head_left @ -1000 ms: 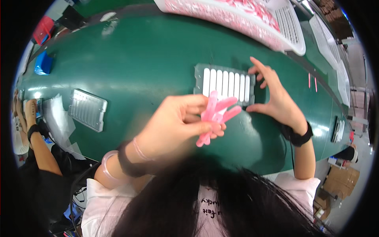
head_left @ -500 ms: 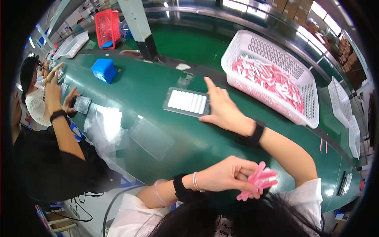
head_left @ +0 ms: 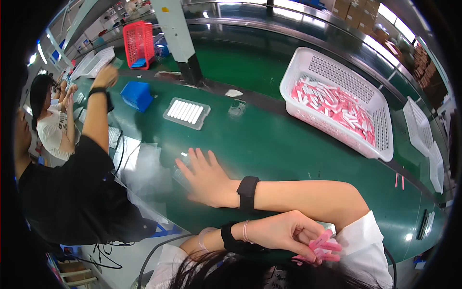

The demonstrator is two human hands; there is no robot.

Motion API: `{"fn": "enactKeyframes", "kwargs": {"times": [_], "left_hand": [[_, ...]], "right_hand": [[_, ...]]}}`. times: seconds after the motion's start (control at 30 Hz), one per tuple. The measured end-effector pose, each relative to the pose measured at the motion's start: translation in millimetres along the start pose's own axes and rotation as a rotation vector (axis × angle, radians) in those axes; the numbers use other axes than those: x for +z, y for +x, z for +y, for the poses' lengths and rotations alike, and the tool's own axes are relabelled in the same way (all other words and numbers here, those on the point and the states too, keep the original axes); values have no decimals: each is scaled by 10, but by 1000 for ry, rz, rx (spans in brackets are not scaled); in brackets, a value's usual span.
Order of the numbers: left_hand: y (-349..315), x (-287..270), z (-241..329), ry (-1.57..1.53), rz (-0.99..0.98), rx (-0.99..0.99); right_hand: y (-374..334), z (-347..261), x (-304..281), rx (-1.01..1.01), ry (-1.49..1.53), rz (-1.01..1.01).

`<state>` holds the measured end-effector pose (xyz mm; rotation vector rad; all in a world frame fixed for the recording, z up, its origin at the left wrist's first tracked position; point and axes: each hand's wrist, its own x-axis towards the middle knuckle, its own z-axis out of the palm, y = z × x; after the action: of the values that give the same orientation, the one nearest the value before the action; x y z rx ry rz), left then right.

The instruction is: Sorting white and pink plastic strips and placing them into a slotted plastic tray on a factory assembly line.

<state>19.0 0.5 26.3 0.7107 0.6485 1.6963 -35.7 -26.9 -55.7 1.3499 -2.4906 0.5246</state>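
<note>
My left hand (head_left: 294,236) pinches pink sticks (head_left: 324,247), likely light, best held mid-length; my right hand (head_left: 210,182), farther left, spreads over a clear tray (head_left: 180,178).

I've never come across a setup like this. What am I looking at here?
There's no machine: a person works bare-handed, filmed from the left one of two fisheye cameras worn on the head, so straight edges bend. The left hand holds a bunch of pink pieces. The right hand, fingers spread, is over a clear tray; contact is hard to tell. On the green table also lie a second tray, bearing a row of white sticks, and a blue box. A white basket holds pink-and-white pieces.
</note>
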Motion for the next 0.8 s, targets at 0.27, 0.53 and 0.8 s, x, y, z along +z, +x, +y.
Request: {"fn": "enactKeyframes", "kwargs": {"times": [0.27,0.53,0.8], "left_hand": [[5,-61,-101,124,112,-154],[194,-107,-87,138,595,-77],[262,-126,-190,186,665,-32]], "right_hand": [[-444,559,-749,152,95,-284],[-1921,985,-1557,459,253,-176],[-2344,586,-1856,635,237,-104]]}}
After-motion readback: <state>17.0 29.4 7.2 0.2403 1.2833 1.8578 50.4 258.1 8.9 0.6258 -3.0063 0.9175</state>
